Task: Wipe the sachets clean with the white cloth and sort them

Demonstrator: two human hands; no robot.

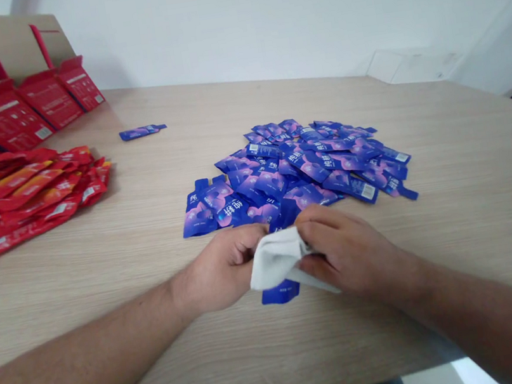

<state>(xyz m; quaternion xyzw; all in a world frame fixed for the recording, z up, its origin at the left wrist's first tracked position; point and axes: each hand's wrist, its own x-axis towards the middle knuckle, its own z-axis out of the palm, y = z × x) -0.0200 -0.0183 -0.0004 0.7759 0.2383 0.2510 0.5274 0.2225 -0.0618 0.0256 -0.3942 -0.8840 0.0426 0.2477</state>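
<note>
I saw a blue sachet (279,293) poke nearward from the white cloth (276,261), long axis seemingly near-to-far, between the right hand (349,250), clenching cloth, and left hand (220,271), curled, its hold hidden; farther lay the sachet pile (302,162)

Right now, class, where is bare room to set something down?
Bare tabletop lies right of the blue sachet pile, and between that pile and the red packets. Crowded: far left, with red boxes; centre, around left hand and right hand.
</note>
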